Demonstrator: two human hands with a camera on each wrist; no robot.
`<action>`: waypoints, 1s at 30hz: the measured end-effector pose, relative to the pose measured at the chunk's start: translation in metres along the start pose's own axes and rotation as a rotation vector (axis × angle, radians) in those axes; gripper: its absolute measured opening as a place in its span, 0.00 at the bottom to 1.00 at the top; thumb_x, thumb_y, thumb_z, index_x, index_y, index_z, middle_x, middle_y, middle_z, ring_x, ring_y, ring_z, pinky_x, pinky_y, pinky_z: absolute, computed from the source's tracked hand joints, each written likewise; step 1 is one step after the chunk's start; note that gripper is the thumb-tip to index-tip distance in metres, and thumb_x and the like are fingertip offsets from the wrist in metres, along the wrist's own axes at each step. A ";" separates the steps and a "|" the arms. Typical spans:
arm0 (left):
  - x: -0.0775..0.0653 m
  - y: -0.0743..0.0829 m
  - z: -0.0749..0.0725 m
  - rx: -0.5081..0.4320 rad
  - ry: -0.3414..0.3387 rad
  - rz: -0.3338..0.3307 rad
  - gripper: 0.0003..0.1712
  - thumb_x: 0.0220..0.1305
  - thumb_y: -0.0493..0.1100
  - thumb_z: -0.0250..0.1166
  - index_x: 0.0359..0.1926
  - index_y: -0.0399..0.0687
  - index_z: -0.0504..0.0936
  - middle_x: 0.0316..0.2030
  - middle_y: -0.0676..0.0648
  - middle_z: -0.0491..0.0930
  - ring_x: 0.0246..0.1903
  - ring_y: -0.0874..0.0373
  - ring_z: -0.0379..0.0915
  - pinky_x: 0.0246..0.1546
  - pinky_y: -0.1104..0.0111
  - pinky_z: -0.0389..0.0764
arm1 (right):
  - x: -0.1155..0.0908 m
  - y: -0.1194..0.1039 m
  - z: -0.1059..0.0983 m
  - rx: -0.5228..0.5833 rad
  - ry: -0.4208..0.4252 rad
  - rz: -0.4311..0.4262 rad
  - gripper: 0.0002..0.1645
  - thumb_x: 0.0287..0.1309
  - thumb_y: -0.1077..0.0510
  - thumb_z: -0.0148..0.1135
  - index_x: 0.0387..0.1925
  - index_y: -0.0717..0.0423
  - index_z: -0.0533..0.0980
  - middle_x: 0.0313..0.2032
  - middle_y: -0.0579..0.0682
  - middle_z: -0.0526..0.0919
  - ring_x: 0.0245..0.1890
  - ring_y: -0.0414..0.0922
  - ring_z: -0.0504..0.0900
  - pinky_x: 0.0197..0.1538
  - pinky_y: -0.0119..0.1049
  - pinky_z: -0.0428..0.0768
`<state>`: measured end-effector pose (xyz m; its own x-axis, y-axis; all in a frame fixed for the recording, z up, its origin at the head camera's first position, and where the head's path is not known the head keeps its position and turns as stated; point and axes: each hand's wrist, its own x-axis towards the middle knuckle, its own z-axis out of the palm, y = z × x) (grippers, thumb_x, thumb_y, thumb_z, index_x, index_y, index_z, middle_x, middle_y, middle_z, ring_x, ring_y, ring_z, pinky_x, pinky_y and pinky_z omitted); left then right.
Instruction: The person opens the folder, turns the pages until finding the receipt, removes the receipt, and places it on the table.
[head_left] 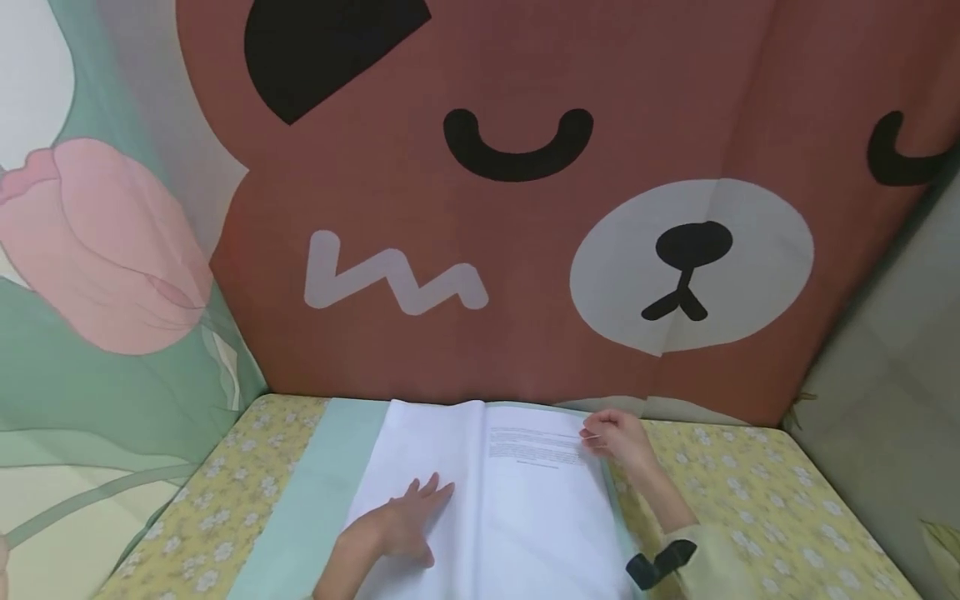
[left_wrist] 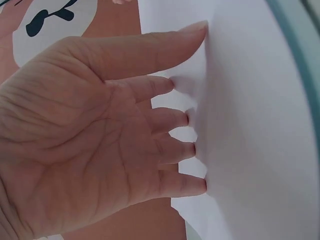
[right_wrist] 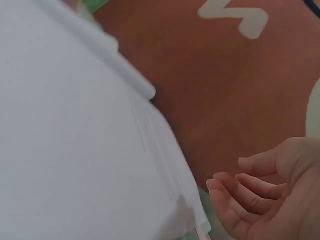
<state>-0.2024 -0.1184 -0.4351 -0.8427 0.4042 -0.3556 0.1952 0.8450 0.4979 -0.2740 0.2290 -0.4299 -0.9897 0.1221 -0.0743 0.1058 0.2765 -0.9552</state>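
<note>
A large book lies spread on the table, its white left page (head_left: 408,450) blank and its right page (head_left: 540,508) bearing a block of small print near the top. Beneath the pages a pale green cover (head_left: 315,467) shows at both sides. My left hand (head_left: 408,521) rests on the left page with fingers spread; in the left wrist view the fingertips and thumb touch the white paper (left_wrist: 255,130). Beside the upper right page edge is my right hand (head_left: 618,437), its fingers loosely bent. The right wrist view shows its thumb apart from the fingers, with nothing visibly held.
A yellow flowered cloth (head_left: 750,492) covers the table on both sides of the book. Right behind the table stands a brown backdrop (head_left: 525,342) with a bear's face. A green flowered panel (head_left: 112,383) closes the left side, and a pale panel (head_left: 885,367) the right.
</note>
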 end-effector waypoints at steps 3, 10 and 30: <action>0.000 0.002 0.000 0.016 0.000 0.001 0.53 0.48 0.34 0.78 0.77 0.45 0.66 0.78 0.36 0.57 0.78 0.33 0.47 0.71 0.35 0.56 | 0.004 0.006 -0.003 -0.162 0.034 -0.075 0.13 0.69 0.63 0.63 0.47 0.73 0.77 0.37 0.60 0.85 0.35 0.52 0.86 0.38 0.41 0.85; -0.001 0.003 0.000 0.023 0.007 -0.002 0.53 0.48 0.32 0.79 0.76 0.43 0.67 0.77 0.33 0.57 0.77 0.32 0.47 0.70 0.34 0.56 | 0.012 0.014 -0.003 -0.512 0.066 -0.303 0.15 0.63 0.67 0.67 0.47 0.75 0.76 0.42 0.68 0.84 0.44 0.64 0.84 0.46 0.54 0.84; 0.003 0.001 0.003 0.010 0.013 -0.006 0.53 0.48 0.32 0.78 0.76 0.44 0.67 0.77 0.33 0.57 0.77 0.33 0.47 0.70 0.33 0.56 | 0.029 0.029 0.011 -0.822 -0.270 -0.185 0.46 0.65 0.59 0.71 0.73 0.78 0.58 0.71 0.75 0.65 0.71 0.69 0.65 0.69 0.63 0.68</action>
<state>-0.2037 -0.1152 -0.4382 -0.8503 0.3945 -0.3483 0.1951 0.8510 0.4876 -0.3005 0.2305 -0.4630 -0.9757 -0.1932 -0.1029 -0.1259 0.8799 -0.4581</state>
